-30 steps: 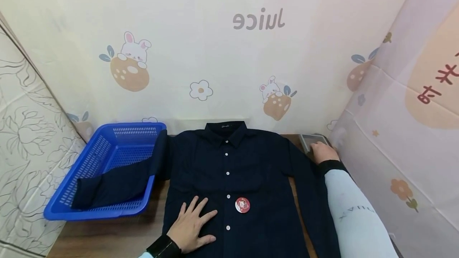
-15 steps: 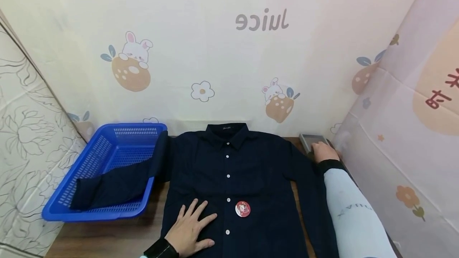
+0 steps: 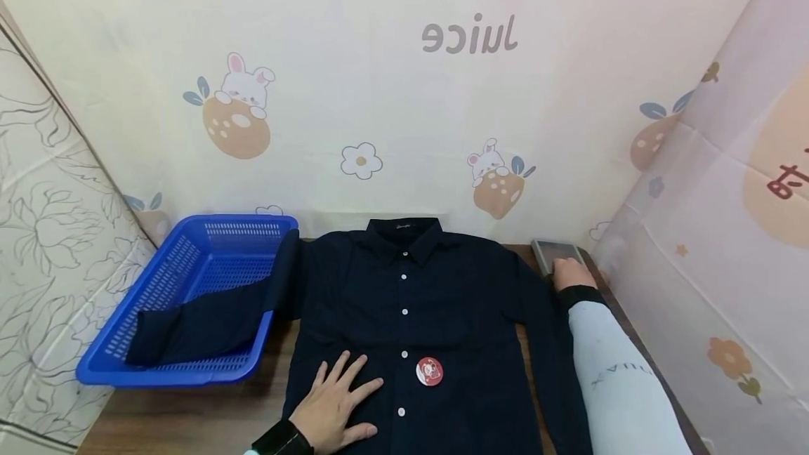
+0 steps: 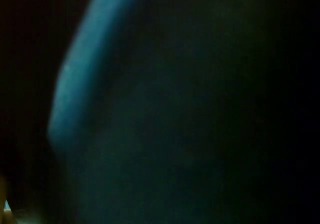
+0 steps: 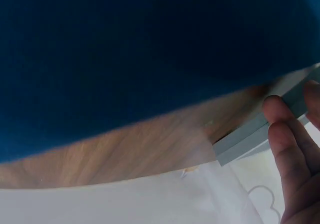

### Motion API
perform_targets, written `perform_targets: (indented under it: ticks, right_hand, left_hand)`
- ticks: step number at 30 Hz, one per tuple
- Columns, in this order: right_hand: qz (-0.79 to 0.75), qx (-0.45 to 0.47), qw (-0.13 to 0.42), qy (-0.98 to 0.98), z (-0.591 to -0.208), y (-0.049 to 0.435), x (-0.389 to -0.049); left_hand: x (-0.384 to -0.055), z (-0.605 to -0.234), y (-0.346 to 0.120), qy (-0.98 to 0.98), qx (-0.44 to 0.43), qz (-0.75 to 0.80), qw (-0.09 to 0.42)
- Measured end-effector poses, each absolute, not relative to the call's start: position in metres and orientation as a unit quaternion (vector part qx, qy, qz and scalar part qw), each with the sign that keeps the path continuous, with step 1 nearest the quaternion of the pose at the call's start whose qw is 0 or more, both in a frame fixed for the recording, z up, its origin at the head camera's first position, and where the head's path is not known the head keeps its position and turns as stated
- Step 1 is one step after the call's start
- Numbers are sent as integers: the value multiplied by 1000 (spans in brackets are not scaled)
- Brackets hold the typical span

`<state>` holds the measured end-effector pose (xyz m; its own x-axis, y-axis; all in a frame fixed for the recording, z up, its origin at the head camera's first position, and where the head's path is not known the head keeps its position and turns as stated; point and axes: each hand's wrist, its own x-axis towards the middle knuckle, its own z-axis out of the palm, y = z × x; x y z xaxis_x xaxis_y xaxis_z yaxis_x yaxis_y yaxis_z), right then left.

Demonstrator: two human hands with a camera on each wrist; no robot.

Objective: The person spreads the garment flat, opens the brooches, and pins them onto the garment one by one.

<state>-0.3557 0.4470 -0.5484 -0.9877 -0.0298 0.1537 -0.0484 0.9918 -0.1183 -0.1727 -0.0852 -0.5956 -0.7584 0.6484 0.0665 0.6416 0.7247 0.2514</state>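
Observation:
A dark navy button-up shirt (image 3: 455, 307) lies front up, collar toward the back wall, with a round red badge (image 3: 429, 371) on its front beside the button line. My left hand (image 3: 335, 404) rests on the shirt's lower front, palm down and fingers spread. At the far right, my right hand (image 3: 572, 275) is at a small grey tray (image 3: 538, 255). In the right wrist view, fingertips (image 5: 281, 136) overlap the tray's grey side; I cannot tell whether they pinch anything. Dark blue cloth (image 5: 125, 59) fills that view's top. The left wrist view is dark and blurred.
A blue plastic basket (image 3: 177, 379) stands at the left, with one shirt sleeve (image 3: 202, 325) draped over its rim into it. Wood tabletop (image 3: 183, 418) shows in front of the basket. Patterned cloth walls (image 3: 354, 90) enclose the back and both sides.
The head view has shifted slightly. My right hand has drawn back a little toward the tray's near end, so more of the tray shows. My left hand stays on the shirt.

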Motion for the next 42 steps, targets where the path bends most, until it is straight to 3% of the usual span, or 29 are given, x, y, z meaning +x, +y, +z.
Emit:
perform_targets:
  ticks: [14, 28, 42]
  right_hand:
    - [64, -33, 30, -997, -544, 445, -349]
    - [87, -21, 173, -981, -526, 418, -330]
    - [169, 34, 176, -969, -530, 363, -269]
  left_hand:
    - [-166, -589, -87, 928, 348, 131, 16]
    - [-165, -583, -91, 932, 339, 124, 26]
    - [-172, -593, -85, 931, 339, 132, 28]
